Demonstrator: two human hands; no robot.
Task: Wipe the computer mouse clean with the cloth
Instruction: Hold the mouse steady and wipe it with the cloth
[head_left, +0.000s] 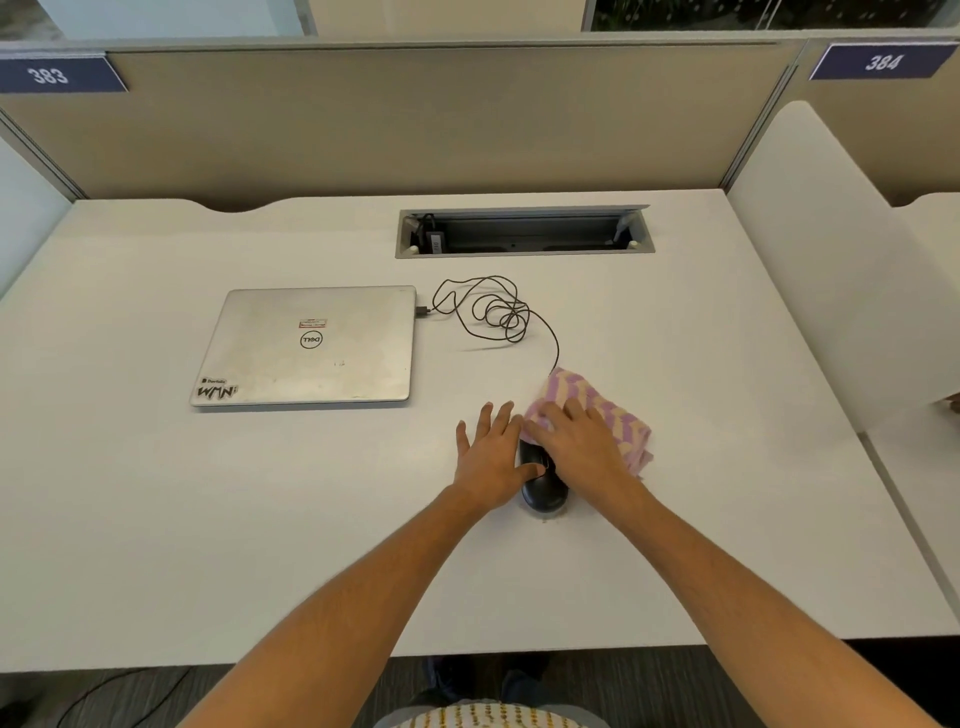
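A black wired computer mouse (543, 486) lies on the white desk (260, 519), its rear half showing between my two hands. My left hand (491, 452) rests flat beside the mouse on its left, fingers spread, thumb touching the mouse's top. My right hand (579, 441) presses a pink and yellow patterned cloth (597, 402) onto the front of the mouse. The cloth hides the mouse's front end and spreads out to the right of my hand.
The mouse's tangled black cable (493, 312) runs to a closed silver laptop (311, 345) at the left. A recessed cable tray (524, 231) sits open at the back of the desk. Beige partition panels (415, 124) wall the desk.
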